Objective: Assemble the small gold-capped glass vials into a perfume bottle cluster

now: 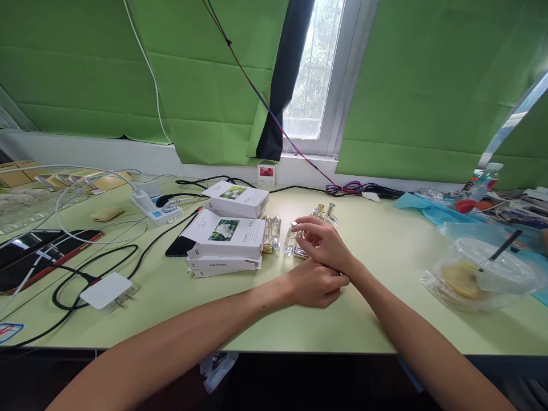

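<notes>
My left hand (317, 283) rests on the table with its fingers curled in; whether anything is inside them is hidden. Over its wrist and back lies my right hand (326, 244), its fingers bent and partly spread, the index fingertip at the cap of a clear glass bottle (289, 242). More glass bottles with gold and silver caps (329, 213) stand behind my right hand. Two small bottles (275, 234) lie beside the stacked white boxes (240, 234), which have flower pictures and open flaps. Another white box (240, 197) sits behind that stack.
A power strip (156, 208), cables and a white charger (109, 291) lie at the left, with a phone (43, 251) near them. A bagged drink cup (483, 271) stands at the right, near blue plastic (432, 208). The table's front edge (308, 351) runs below my forearms.
</notes>
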`<action>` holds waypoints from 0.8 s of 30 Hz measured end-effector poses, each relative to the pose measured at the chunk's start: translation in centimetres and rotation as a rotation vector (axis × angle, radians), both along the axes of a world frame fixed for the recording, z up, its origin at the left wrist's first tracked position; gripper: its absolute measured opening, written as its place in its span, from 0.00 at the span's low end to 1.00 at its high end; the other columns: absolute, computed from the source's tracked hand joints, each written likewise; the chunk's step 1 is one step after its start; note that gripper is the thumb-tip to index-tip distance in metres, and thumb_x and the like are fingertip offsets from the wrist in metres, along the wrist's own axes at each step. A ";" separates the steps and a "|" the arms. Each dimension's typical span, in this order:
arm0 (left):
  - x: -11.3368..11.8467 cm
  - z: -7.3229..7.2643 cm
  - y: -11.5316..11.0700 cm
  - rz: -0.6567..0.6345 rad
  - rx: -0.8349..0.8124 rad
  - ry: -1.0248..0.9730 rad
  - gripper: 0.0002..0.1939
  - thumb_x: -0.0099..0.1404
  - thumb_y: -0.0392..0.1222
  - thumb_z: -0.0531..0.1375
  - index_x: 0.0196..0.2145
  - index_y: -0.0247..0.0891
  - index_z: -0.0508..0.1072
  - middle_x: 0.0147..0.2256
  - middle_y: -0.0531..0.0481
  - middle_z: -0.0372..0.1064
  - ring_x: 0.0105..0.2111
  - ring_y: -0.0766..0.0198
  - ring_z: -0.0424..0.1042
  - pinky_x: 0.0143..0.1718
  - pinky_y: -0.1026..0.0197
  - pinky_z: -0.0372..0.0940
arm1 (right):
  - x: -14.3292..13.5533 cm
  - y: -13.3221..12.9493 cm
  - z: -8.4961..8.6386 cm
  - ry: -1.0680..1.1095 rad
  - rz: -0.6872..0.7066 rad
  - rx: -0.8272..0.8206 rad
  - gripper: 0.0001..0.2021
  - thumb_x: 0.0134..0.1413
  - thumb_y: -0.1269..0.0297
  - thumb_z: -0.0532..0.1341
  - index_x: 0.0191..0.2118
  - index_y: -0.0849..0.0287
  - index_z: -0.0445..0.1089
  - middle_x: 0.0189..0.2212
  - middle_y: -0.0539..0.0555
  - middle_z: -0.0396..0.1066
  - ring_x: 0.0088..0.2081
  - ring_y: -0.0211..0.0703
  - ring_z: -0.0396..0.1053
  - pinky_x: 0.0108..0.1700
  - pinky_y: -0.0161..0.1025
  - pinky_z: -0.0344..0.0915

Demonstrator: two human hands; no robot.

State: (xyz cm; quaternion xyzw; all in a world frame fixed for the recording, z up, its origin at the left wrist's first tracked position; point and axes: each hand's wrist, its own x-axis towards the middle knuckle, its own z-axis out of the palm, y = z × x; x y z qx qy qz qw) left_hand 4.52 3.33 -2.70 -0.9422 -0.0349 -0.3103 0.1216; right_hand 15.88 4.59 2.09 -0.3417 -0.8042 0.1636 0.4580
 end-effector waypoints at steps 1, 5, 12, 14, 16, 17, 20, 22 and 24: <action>0.0 0.0 0.0 0.001 0.003 0.009 0.08 0.63 0.32 0.54 0.27 0.37 0.69 0.21 0.52 0.68 0.22 0.64 0.66 0.25 0.58 0.58 | 0.0 0.0 0.0 -0.008 -0.001 0.000 0.09 0.57 0.70 0.62 0.41 0.54 0.77 0.49 0.56 0.73 0.25 0.32 0.67 0.29 0.37 0.70; 0.0 0.0 0.0 0.004 -0.001 0.009 0.07 0.62 0.32 0.54 0.28 0.37 0.70 0.22 0.52 0.68 0.23 0.64 0.66 0.25 0.58 0.58 | 0.1 -0.1 0.1 -0.015 -0.003 -0.005 0.09 0.57 0.70 0.61 0.40 0.54 0.77 0.50 0.56 0.70 0.25 0.31 0.68 0.29 0.37 0.71; 0.0 -0.1 0.0 0.022 0.004 0.038 0.07 0.64 0.33 0.54 0.29 0.37 0.69 0.22 0.52 0.69 0.23 0.64 0.67 0.27 0.58 0.60 | 0.0 -0.3 0.3 -0.003 0.020 -0.025 0.09 0.56 0.74 0.59 0.37 0.54 0.76 0.55 0.55 0.68 0.26 0.31 0.67 0.29 0.37 0.71; 0.0 -0.1 -0.1 0.021 0.003 0.031 0.07 0.64 0.33 0.54 0.29 0.37 0.69 0.22 0.52 0.69 0.23 0.64 0.67 0.27 0.58 0.60 | 0.0 -0.3 0.3 -0.006 0.026 -0.017 0.09 0.56 0.74 0.59 0.37 0.54 0.75 0.54 0.55 0.70 0.26 0.31 0.67 0.29 0.37 0.71; 0.0 0.0 -0.1 0.016 0.004 0.015 0.07 0.63 0.33 0.54 0.29 0.37 0.70 0.22 0.52 0.69 0.22 0.64 0.67 0.26 0.58 0.60 | 0.0 -0.3 0.3 -0.008 0.029 -0.012 0.09 0.56 0.74 0.60 0.37 0.54 0.75 0.52 0.55 0.71 0.26 0.31 0.67 0.29 0.37 0.71; 0.0 0.0 -0.1 0.013 0.004 0.007 0.07 0.63 0.33 0.54 0.29 0.37 0.70 0.22 0.52 0.69 0.22 0.64 0.67 0.26 0.58 0.59 | 0.0 -0.3 0.3 -0.007 0.030 -0.010 0.09 0.56 0.73 0.60 0.38 0.54 0.75 0.52 0.55 0.72 0.26 0.31 0.67 0.29 0.37 0.71; 0.0 0.0 -0.1 0.010 -0.001 0.016 0.08 0.64 0.33 0.54 0.29 0.37 0.70 0.22 0.52 0.69 0.22 0.64 0.67 0.26 0.59 0.59 | 0.0 -0.2 0.3 -0.008 0.025 -0.013 0.09 0.56 0.72 0.60 0.38 0.54 0.76 0.51 0.55 0.71 0.26 0.32 0.67 0.29 0.36 0.71; 0.0 0.0 0.0 0.017 -0.008 0.038 0.07 0.64 0.33 0.54 0.29 0.37 0.70 0.22 0.52 0.69 0.23 0.64 0.67 0.26 0.59 0.60 | 0.0 -0.2 0.2 -0.007 0.017 -0.018 0.08 0.57 0.71 0.60 0.38 0.54 0.76 0.51 0.55 0.70 0.27 0.32 0.68 0.29 0.37 0.71; 0.0 0.0 0.0 0.020 -0.011 0.048 0.07 0.64 0.33 0.54 0.29 0.37 0.70 0.22 0.52 0.68 0.23 0.63 0.67 0.26 0.59 0.60 | 0.0 -0.2 0.2 -0.004 0.013 -0.020 0.08 0.57 0.71 0.60 0.38 0.54 0.76 0.50 0.55 0.70 0.27 0.32 0.68 0.29 0.37 0.72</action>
